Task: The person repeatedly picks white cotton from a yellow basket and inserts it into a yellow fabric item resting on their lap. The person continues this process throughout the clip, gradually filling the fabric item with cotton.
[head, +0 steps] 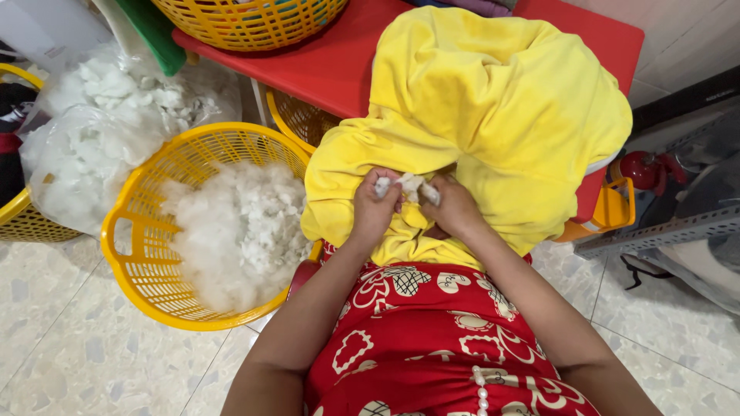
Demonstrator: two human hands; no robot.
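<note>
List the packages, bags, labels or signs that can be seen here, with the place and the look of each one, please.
Clear plastic bag: top left, beside the yellow basket; soft, crumpled, full of white stuffing.
White sheet or bag with a small printed label: top left corner; flat, white, print too small to tell.
No signs or screens are in view.

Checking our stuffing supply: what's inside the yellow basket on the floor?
The yellow basket holds a heap of white stuffing, piled nearly to the rim. The heap covers the basket's bottom, so nothing beneath it shows.
</note>
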